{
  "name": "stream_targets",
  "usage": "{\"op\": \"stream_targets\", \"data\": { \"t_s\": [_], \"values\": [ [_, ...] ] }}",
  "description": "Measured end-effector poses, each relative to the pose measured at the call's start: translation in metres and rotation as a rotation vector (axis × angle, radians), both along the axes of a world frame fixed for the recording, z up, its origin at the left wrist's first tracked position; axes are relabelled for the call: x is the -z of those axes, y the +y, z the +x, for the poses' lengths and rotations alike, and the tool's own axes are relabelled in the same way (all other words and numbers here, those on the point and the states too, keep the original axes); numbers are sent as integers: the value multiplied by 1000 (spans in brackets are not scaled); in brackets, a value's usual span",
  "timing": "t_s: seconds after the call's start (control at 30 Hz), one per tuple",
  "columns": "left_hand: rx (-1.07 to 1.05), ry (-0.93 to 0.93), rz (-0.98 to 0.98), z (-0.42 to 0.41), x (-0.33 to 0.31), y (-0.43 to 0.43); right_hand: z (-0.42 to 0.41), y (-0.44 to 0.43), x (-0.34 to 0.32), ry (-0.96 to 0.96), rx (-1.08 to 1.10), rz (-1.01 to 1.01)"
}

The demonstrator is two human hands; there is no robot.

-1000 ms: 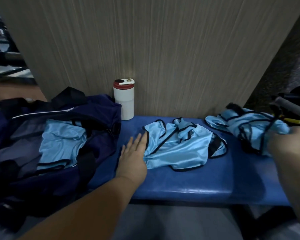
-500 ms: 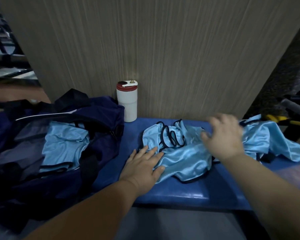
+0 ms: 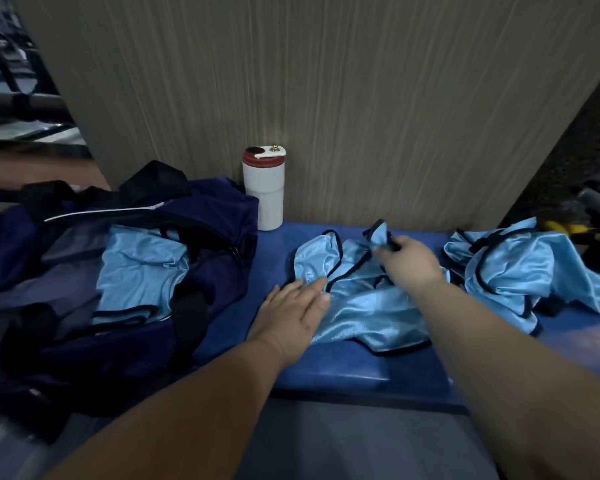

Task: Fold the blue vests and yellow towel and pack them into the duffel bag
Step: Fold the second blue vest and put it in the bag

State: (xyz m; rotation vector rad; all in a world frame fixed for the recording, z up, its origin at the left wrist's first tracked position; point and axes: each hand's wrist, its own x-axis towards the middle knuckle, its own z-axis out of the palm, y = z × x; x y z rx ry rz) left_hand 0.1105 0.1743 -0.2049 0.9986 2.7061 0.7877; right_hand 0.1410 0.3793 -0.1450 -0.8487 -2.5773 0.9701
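Dim, blurred, wide-angle edge distortion.

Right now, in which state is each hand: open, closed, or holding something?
Left hand: open, fingers straight, resting flat on the middle blue vest.
Right hand: closed, pinching a black-trimmed strap of the same vest.

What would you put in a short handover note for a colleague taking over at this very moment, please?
Left hand: flat, fingers straight, pressing the left edge of the middle vest on the bench.
Right hand: pinching that vest's far strap.
Done: one folded vest lies in the open duffel bag.
Left: fold the middle vest, then the crumpled vest at the bench's right end, and pack both. The yellow towel is not in view.
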Motion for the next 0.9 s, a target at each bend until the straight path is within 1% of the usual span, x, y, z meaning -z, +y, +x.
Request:
{"op": "stream_targets", "data": {
  "t_s": [0.07, 0.1, 0.17, 0.23, 0.33, 0.4, 0.5, 0.57, 0.63, 0.7, 0.77, 0.83, 0.9],
  "values": [
    [-49, -102, 138, -1, -4, 0, 8, 7, -18, 212, 57, -133],
    [-70, -125, 171, -1, -6, 0, 14, 11, -27, 311, 95, -206],
    [-87, -94, 153, 0, -9, 0, 25, 23, -44, 479, 169, -292],
    [-80, -45, 132, 1, -9, 0, 38, 35, -57, 590, 245, -287],
    [-75, -2, 102, 2, -6, 0, 60, 54, -63, 653, 324, -216],
    [-80, 14, 62, 3, -7, 1, 74, 65, -61, 618, 338, -170],
    [-73, 46, 1, 4, -6, 1, 94, 72, -53, 445, 344, -78],
    [-72, 56, -6, 4, -5, 3, 103, 71, -48, 314, 282, -37],
    [-65, 142, -46, 3, -7, 5, 110, 69, -43, 211, 228, -6],
    [-80, 292, -158, -3, -11, 6, 115, 67, -41, 152, 210, -28],
    [-151, 342, -243, -10, -19, 3, 118, 69, -40, 118, 190, -94],
    [-224, 354, -249, -18, -24, 0, 120, 67, -40, 61, 138, -131],
    [-240, 357, -167, -17, -30, 3, 121, 62, -35, 10, 85, -138]
  ]
}}
